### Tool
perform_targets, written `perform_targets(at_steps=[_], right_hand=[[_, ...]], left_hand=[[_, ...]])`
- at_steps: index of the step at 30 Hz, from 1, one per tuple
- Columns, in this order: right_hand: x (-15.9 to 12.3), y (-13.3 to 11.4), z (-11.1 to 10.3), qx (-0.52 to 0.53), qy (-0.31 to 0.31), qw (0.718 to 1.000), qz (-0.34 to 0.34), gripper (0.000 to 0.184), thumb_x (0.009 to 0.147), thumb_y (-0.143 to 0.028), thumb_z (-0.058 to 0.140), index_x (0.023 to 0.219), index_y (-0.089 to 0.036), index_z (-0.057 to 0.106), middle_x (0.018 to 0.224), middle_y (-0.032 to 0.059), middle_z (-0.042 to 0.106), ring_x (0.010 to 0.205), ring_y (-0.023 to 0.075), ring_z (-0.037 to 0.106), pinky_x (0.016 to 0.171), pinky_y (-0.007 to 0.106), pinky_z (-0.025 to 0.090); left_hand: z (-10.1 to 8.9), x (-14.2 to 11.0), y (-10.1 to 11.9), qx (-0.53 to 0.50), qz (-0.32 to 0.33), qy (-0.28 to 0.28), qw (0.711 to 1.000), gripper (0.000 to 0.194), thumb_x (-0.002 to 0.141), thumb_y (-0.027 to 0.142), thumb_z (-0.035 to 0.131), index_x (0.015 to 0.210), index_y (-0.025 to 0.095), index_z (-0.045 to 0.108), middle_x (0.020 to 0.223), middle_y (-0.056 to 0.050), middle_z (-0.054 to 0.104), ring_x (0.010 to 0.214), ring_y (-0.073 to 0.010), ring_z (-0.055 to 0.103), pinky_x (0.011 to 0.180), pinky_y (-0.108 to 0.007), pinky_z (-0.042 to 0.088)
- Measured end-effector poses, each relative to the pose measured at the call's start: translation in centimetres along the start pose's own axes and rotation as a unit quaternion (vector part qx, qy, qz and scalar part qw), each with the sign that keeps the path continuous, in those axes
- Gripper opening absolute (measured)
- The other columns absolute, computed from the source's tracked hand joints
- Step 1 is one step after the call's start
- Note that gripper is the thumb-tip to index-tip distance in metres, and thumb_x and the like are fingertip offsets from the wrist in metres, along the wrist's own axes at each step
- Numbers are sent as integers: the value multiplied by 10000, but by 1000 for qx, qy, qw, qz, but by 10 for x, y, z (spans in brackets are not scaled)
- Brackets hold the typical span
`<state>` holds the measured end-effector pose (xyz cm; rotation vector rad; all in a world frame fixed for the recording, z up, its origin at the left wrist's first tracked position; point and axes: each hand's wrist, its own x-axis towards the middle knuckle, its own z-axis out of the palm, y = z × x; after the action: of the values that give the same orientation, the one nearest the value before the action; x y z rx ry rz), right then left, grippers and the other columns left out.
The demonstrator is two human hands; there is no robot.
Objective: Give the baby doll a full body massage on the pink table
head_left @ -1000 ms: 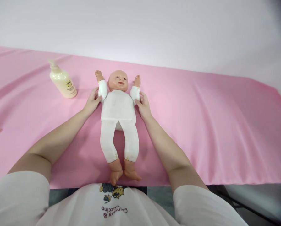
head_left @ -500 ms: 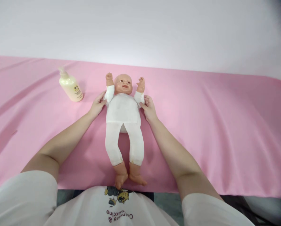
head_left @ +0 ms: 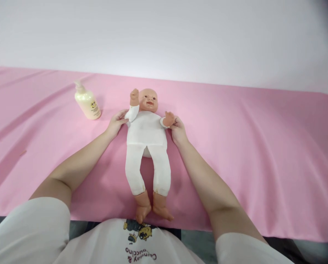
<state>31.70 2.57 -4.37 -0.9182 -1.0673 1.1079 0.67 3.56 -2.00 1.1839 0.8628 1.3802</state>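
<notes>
A baby doll (head_left: 146, 128) with a white cloth body lies on its back, head at the far end and bare feet towards me. My left hand (head_left: 118, 123) pinches the white upper arm on the doll's left-hand side as I see it; that forearm points up beside the head. On the other side, my right hand (head_left: 178, 129) has its fingers closed around the doll's other arm, partly hidden behind the doll's small hand (head_left: 168, 119). This arm is tipped low, at chest height.
A pale yellow pump bottle (head_left: 88, 102) stands left of the doll, beyond my left hand. Pink cloth (head_left: 235, 154) with soft folds covers the table. Its near edge runs close to my body, and a white wall (head_left: 164, 36) rises behind.
The doll's arm in my right hand has come down from upright beside the head to chest level. The other doll arm stays raised in my left hand. The view has shifted slightly.
</notes>
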Motion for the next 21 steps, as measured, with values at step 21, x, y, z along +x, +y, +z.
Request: perform_targets(at_steps=[21], right_hand=[[0,6,0,-58,18,997,-49,400,769,-320,689,1158,-297,596,1210,21,701,1190,237,643,1185,482,482]], left_hand=[[3,0,-8,103,50,17,993,458,691,193,724,1140,200,632,1147,-64,747,1092,-242,698,1032,-393,512]])
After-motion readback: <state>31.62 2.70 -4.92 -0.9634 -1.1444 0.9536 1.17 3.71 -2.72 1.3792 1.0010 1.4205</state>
